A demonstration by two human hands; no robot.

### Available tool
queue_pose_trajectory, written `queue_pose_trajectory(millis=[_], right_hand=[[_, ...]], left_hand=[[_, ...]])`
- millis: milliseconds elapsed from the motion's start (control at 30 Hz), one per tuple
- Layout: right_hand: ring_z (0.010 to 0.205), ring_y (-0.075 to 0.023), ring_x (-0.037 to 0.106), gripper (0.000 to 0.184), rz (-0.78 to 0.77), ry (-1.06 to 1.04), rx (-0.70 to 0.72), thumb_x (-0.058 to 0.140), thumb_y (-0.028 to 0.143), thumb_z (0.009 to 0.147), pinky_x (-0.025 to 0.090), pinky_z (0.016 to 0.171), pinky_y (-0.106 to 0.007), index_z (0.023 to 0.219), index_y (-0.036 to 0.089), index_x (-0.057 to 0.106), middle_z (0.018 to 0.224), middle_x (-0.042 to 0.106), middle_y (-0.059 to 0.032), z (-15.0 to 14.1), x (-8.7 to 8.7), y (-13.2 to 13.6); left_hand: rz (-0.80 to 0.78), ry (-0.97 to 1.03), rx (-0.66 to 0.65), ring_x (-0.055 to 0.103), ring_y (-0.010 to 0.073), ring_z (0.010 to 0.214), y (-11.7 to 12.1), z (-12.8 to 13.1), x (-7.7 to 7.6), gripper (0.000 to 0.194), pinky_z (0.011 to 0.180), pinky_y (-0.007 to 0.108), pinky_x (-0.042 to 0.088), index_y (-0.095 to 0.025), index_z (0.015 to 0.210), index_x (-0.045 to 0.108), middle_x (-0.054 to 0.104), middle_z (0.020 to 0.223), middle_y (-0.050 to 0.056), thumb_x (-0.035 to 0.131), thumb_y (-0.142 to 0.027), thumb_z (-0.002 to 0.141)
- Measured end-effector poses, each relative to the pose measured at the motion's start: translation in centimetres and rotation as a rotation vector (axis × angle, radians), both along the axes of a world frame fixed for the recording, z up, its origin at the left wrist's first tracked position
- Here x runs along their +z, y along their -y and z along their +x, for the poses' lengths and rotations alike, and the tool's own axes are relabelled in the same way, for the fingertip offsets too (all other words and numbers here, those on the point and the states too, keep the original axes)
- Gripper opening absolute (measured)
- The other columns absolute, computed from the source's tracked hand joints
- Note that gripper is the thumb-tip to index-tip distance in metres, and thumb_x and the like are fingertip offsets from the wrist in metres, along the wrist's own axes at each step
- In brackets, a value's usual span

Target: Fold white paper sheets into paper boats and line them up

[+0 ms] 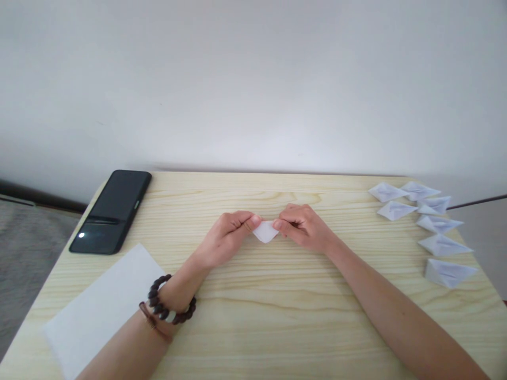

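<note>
A small folded white paper piece hangs just above the middle of the light wooden table. My left hand pinches its left end with closed fingers. My right hand pinches its right end the same way. The piece shows as a small downward-pointing triangle between my fingertips. A dark bead bracelet circles my left wrist.
Several finished folded paper boats lie along the table's right edge. A black phone rests at the back left corner. A flat sheet of white paper lies at the front left. A pale wall rises behind the table.
</note>
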State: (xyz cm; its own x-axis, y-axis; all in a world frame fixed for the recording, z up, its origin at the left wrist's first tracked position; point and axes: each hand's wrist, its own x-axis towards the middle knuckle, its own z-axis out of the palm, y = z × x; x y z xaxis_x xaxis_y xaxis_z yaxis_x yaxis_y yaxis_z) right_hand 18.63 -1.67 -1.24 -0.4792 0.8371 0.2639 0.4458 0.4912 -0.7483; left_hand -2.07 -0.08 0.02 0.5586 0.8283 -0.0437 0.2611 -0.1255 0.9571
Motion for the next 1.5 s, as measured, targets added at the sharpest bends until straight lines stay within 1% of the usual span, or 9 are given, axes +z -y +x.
queue_pose_trajectory(millis=[67,233,433,567,667,867,1000,1200,1500], right_hand=[[0.049,-0.0078,0.046,0.046,-0.027,-0.006,0.022,0.041,0.036,0.097,0.036,0.061,-0.023,0.056,0.017,0.053,0.047,0.050,0.0039,0.1,0.0,0.0],[0.047,-0.0074,0.045,0.044,-0.143,-0.032,-0.024,0.037,0.036,0.098,0.033,0.051,-0.021,0.062,0.017,0.055,0.053,0.052,0.0030,0.2,0.0,0.0],[0.049,-0.0084,0.041,0.035,0.209,0.065,-0.204,0.044,0.030,0.096,0.032,0.051,-0.022,0.065,0.018,0.053,0.054,0.047,0.0032,-0.5,-0.4,0.5],[0.056,-0.0099,0.048,0.015,0.475,0.050,-0.354,0.053,0.024,0.090,0.038,0.055,-0.023,0.077,0.019,0.057,0.065,0.057,0.0000,-1.3,-0.8,0.9],[0.061,-0.0109,0.054,0.003,0.554,0.028,-0.359,0.058,0.019,0.087,0.042,0.058,-0.023,0.084,0.019,0.058,0.073,0.062,-0.0020,-1.9,-0.8,1.2],[0.065,-0.0126,0.054,0.006,0.324,-0.086,-0.202,0.055,0.023,0.087,0.045,0.060,-0.026,0.092,0.021,0.056,0.078,0.061,-0.0024,-1.8,-0.5,1.5],[0.060,-0.0102,0.049,0.003,0.184,-0.134,-0.179,0.055,0.023,0.086,0.042,0.058,-0.023,0.086,0.020,0.055,0.071,0.058,0.0009,-1.6,-0.1,1.3],[0.052,-0.0072,0.043,0.010,-0.040,-0.192,-0.128,0.058,0.026,0.085,0.034,0.048,-0.020,0.080,0.018,0.057,0.064,0.056,0.0036,-1.5,0.2,1.1],[0.051,-0.0074,0.045,0.007,0.019,-0.123,-0.148,0.057,0.026,0.084,0.037,0.049,-0.019,0.081,0.019,0.057,0.062,0.057,0.0036,-1.4,-0.3,1.1]], left_hand=[[-0.058,0.016,-0.022,0.063,0.0169,0.072,-0.2,-0.2,-0.2,0.042,0.068,0.026,0.049,-0.014,0.077,0.069,0.071,0.078,0.003,0.046,-0.045,0.092],[-0.105,0.120,0.023,0.068,0.0214,0.084,-0.6,-0.4,-0.3,0.049,0.085,0.031,0.050,-0.012,0.081,0.072,0.074,0.082,0.007,0.043,-0.051,0.092],[-0.067,0.127,0.121,0.068,0.0213,0.087,-0.2,0.3,0.1,0.060,0.091,0.033,0.049,-0.011,0.089,0.071,0.075,0.086,0.010,0.032,-0.057,0.093],[-0.079,0.098,0.124,0.070,0.0198,0.080,0.3,0.8,-0.2,0.043,0.077,0.028,0.054,-0.012,0.095,0.067,0.074,0.087,0.009,0.052,-0.051,0.088],[-0.075,0.082,0.149,0.070,0.0199,0.083,0.5,1.0,-0.5,0.038,0.077,0.027,0.054,-0.012,0.098,0.066,0.074,0.090,0.008,0.056,-0.048,0.087],[-0.044,0.128,0.125,0.067,0.0206,0.098,0.5,0.8,-0.7,0.041,0.088,0.028,0.051,-0.014,0.115,0.063,0.072,0.108,0.007,0.054,-0.045,0.089],[-0.033,0.111,0.038,0.063,0.0228,0.109,0.4,0.7,-0.6,0.038,0.095,0.030,0.048,-0.015,0.112,0.066,0.064,0.125,0.007,0.053,-0.044,0.090],[0.001,0.064,-0.021,0.058,0.0240,0.118,0.3,0.5,-0.4,0.038,0.102,0.033,0.044,-0.017,0.115,0.066,0.061,0.130,0.006,0.048,-0.042,0.092],[0.048,0.033,-0.025,0.059,0.0238,0.116,0.3,0.3,-0.4,0.034,0.100,0.031,0.045,-0.019,0.109,0.068,0.060,0.130,0.005,0.047,-0.039,0.093]])
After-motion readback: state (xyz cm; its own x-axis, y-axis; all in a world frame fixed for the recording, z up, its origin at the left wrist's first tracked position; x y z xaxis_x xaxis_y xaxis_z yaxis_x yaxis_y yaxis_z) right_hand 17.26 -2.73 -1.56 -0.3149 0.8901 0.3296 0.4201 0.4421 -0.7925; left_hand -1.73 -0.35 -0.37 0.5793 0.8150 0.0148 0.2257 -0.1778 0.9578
